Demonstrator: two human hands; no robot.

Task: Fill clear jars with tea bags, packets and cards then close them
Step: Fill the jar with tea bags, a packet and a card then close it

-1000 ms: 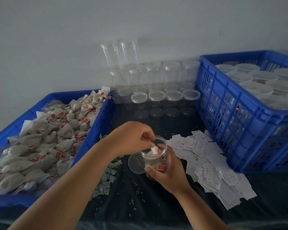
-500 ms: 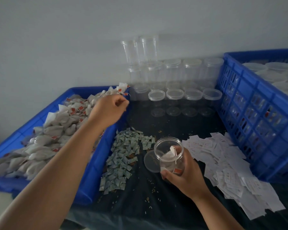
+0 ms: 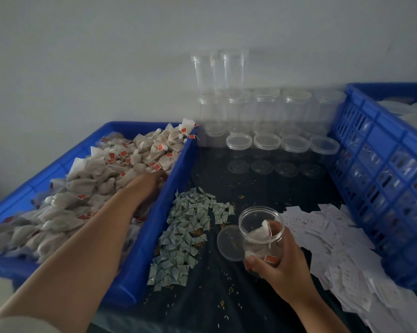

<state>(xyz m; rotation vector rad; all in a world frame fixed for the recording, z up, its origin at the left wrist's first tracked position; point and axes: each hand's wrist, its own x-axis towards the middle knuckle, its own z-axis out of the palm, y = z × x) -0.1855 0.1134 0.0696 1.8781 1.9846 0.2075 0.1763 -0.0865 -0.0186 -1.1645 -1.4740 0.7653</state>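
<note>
Well, my left hand (image 3: 154, 180) is half buried in the tea bags (image 3: 101, 179) of the blue tray (image 3: 152, 239), finger state can't tell. Right hand (image 3: 278, 263) wraps the open jar (image 3: 261, 233), w/ tea bags inside, beside its lid (image 3: 229, 242).

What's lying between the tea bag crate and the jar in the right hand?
Head view: a heap of small green packets on the dark tabletop, plus the loose lid beside the jar.
</note>
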